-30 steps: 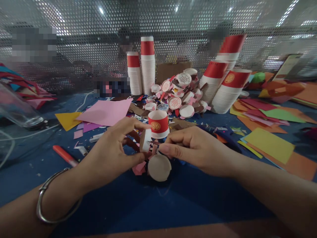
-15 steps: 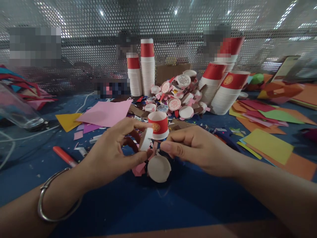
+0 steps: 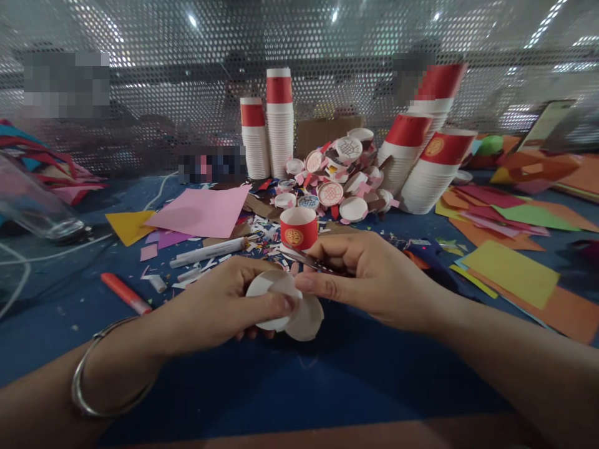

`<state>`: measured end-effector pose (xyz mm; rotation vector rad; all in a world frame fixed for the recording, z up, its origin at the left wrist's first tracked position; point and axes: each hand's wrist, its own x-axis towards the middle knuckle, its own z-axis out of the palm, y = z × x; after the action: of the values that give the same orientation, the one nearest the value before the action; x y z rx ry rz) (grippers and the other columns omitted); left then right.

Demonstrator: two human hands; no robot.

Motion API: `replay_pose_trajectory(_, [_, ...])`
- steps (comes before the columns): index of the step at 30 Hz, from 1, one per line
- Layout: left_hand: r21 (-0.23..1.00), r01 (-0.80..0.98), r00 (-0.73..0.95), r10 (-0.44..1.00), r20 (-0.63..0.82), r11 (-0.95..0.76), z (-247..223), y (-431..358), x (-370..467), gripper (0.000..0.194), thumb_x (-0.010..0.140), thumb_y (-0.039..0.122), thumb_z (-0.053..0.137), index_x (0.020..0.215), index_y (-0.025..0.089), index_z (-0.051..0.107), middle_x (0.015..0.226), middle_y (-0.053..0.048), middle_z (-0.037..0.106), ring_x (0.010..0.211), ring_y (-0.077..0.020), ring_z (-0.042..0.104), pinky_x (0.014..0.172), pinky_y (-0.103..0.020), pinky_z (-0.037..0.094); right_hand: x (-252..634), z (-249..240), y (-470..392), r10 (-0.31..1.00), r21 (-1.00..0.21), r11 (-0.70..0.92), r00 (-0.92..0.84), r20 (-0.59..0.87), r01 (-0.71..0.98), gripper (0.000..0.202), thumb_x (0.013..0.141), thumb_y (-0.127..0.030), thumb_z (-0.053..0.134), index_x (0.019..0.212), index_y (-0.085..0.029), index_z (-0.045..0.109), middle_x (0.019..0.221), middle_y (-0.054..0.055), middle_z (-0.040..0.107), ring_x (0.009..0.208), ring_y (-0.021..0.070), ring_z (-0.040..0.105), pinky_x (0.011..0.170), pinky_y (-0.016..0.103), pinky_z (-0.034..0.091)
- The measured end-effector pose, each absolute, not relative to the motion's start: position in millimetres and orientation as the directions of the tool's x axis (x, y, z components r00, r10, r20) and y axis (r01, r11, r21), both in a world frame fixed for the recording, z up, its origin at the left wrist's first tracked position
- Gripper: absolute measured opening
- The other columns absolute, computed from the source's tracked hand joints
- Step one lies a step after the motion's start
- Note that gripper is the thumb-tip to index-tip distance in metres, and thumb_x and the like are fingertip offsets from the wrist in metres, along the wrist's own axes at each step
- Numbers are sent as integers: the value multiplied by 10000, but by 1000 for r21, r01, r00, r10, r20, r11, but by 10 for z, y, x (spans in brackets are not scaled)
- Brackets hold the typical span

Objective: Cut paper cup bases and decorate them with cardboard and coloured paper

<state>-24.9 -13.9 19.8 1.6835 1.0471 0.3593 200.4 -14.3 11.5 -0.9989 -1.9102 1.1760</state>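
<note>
My left hand (image 3: 224, 305) pinches a round white piece, apparently a cut paper cup base (image 3: 262, 285), between thumb and fingers, its flat side facing me. Beneath it, partly covered, a second white disc (image 3: 309, 321) lies on the table. My right hand (image 3: 355, 268) is closed around a slim, dark, pointed metal tool (image 3: 311, 260); the grip end is hidden in the palm. The tool points left, and the right thumb is at the edge of the held base. Just behind both hands stands a red and white paper cup (image 3: 299, 227).
Behind lies a heap of cut cup bases (image 3: 334, 184), with tall cup stacks (image 3: 279, 137) and leaning cup stacks (image 3: 414, 174) around it. Coloured paper sheets (image 3: 512, 274) lie at right, pink paper (image 3: 206, 209) at left. A white pen (image 3: 208, 252) and a red marker (image 3: 124, 292) lie left.
My left hand has moved down and turned the cup base from edge-on to face me, over the disc below. The dark tool now shows in my right hand, which has hardly moved.
</note>
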Motion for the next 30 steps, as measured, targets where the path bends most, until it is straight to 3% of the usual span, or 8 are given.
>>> replay_pose_trajectory(3, [873, 488, 596, 730, -334, 1, 177, -157, -240, 216, 863, 394, 724, 880, 179, 744, 655, 27, 643, 528, -86, 540, 451, -145, 435, 1960, 79, -147, 840, -957, 236, -531, 114, 168, 307, 871, -423, 781, 798, -153, 653, 737, -24, 558, 677, 105, 487, 588, 222, 390])
replay_pose_trajectory(11, [906, 412, 592, 784, -185, -98, 141, -107, -228, 238, 869, 423, 744, 904, 190, 779, 727, 4, 677, 573, -98, 549, 449, -141, 447, 1962, 17, -146, 853, -959, 250, -499, 151, 136, 285, 878, -429, 767, 867, -151, 705, 850, 21, 632, 738, 135, 542, 641, 260, 421])
replay_pose_trajectory(19, [927, 369, 592, 787, -174, -73, 165, -114, -242, 183, 868, 363, 756, 887, 182, 762, 724, 7, 635, 570, -95, 538, 428, -134, 468, 1962, 51, -156, 869, -963, 226, -477, 132, 145, 288, 842, -397, 800, 809, -133, 691, 765, 3, 572, 671, 117, 469, 588, 259, 355])
replay_pose_trajectory(30, [936, 347, 657, 727, -198, -58, 139, -89, -247, 193, 921, 374, 715, 934, 184, 746, 748, 21, 642, 547, -59, 513, 434, -105, 443, 1981, 74, -146, 846, -991, 103, -531, 40, 89, 290, 808, -356, 829, 777, -123, 658, 736, -15, 537, 698, 121, 482, 627, 256, 364])
